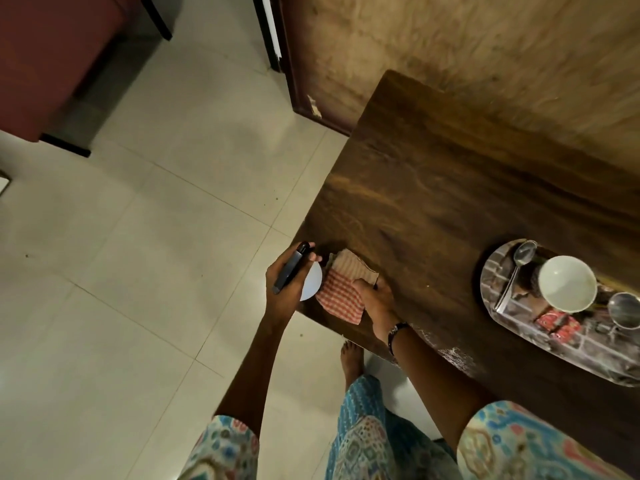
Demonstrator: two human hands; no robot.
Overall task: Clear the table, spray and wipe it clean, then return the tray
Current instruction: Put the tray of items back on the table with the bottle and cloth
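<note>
Seen from above, a person stands at the near left corner of a dark wooden table [450,188], with pale floor tiles [138,254] filling the left of the view. Furthest left, the left hand [289,289] hovers just off the table's edge, its fingers curled round a dark slim object [291,268], likely the sprayer, which points up and to the right; a small white dish [311,282] shows beneath the same hand, and whether that hand also holds it cannot be told. Just to the right, a red-checked cloth [341,294] lies on the table corner, partly folded, with its pale underside turned up at the far end. The right hand [375,299] rests on the cloth's right edge, fingers bent onto it as if gripping or pressing it; it wears a bracelet at the wrist. The cloth sits between the two hands, touching the right and just beside the left. From there the bare tabletop stretches away up and to the right, its long axis running diagonally. Far right, well apart from both hands, an oval tray [498,271] sits at the near edge, carrying a spoon [519,261], a white bowl [568,284], a red packet [557,323] and a glass [625,311]. The right hand is nearer the tray. Wiping likely proceeds rightward from this corner, so the tray would seem to need lifting first.
</note>
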